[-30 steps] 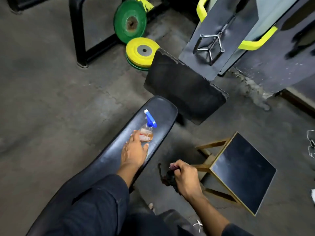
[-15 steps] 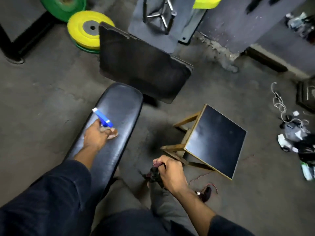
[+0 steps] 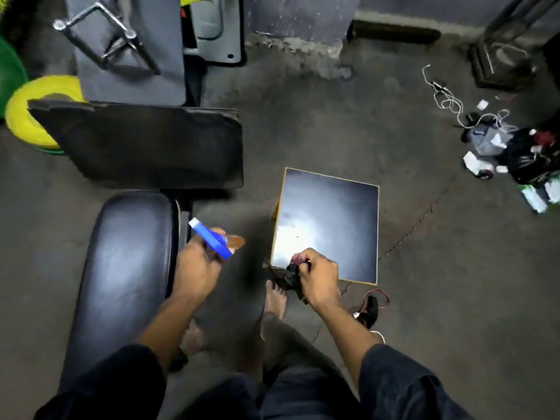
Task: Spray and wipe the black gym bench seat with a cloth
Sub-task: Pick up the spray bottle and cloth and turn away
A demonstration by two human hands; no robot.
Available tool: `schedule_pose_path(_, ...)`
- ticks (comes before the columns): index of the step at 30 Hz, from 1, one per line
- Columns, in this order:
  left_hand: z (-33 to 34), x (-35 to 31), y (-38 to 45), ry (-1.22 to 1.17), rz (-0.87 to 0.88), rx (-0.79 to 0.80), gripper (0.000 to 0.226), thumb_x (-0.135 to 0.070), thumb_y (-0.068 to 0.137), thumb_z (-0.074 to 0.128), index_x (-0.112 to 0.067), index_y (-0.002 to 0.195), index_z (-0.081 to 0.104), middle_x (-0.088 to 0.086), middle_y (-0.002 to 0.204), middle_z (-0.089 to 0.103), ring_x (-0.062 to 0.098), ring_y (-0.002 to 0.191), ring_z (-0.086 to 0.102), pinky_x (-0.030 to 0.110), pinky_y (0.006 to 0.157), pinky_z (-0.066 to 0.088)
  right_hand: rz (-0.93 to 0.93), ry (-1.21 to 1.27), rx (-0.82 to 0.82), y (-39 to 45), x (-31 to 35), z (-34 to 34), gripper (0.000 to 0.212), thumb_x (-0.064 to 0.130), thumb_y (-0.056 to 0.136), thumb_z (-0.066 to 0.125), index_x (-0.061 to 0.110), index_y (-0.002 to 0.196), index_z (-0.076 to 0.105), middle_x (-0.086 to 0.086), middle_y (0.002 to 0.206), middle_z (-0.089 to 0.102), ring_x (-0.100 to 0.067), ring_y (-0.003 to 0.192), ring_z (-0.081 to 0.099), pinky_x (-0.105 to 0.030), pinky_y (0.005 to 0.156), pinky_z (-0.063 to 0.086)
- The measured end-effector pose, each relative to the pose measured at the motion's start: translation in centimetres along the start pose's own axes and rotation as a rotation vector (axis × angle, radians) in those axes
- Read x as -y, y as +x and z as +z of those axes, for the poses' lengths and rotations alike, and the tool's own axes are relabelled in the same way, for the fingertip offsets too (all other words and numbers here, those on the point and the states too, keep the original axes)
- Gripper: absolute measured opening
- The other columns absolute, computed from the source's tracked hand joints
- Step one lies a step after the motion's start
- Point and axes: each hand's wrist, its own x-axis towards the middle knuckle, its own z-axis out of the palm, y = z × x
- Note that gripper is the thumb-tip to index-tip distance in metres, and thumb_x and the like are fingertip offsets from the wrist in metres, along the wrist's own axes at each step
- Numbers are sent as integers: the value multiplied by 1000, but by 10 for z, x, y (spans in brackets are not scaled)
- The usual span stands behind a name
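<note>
My left hand [image 3: 197, 268] grips the spray bottle [image 3: 216, 241] just beside the bench seat [image 3: 130, 268], my right hand [image 3: 318, 278] clutches the dark cloth [image 3: 292, 272] near the stool [image 3: 328, 222], so spraying and wiping seem undone.

Stool [image 3: 328, 225]: black square top, near centre.
Weight plate [image 3: 27, 113]: yellow — far left.
Floor clutter [image 3: 512, 156]: cables, bags — far right.
Handle [image 3: 103, 37]: chrome, far left.

Both forearms reach forward — left hand [image 3: 197, 268] and right hand [image 3: 318, 277] each gripping.
</note>
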Motion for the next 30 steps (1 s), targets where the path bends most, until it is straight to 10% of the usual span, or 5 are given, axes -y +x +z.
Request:
schedule_pose_path(6,79,-64,12,-10,142,214,19,-50,79,81,-41,91,69,-38,104,70,-17,103,64,-7,90,33,181,-127,-124,51,-42,-40,33,-1,91,51,19,101,76,-8,115,77,-38,98,71,-37,80,56)
schedule_pose_path(10,116,-76,16,89,189,289,15,-60,80,72,-45,84,71,-24,104,69,-3,98,66,-4,84,37,190,-186,-118,69,-70,-50,24,6,99,51,15,113,68,-13,129,68,-43,106,68,-45,88,57)
schedule_pose_path(18,144,-65,16,167,109,282,34,-47,87,87,-25,112,78,-42,98,68,-38,100,50,-9,85,33,80,-168,272,72,-84,-27,62,-1,99,57,9,159,48,-21,171,39,-37,161,37,-38,130,31)
schedule_pose_path(26,148,-74,20,215,76,325,39,-52,89,84,-23,114,76,-13,110,76,-2,104,69,15,94,51,9,-265,435,77,-96,-16,74,4,102,57,19,170,31,-4,185,13,-31,172,4,-49,138,22)
schedule_pose_path(30,148,-70,19,256,166,287,36,-36,92,84,-17,121,71,-17,117,70,-21,106,59,-5,88,35,-15,-215,422,83,-88,-12,62,3,99,57,16,159,49,-8,177,33,-36,169,19,-48,132,33)
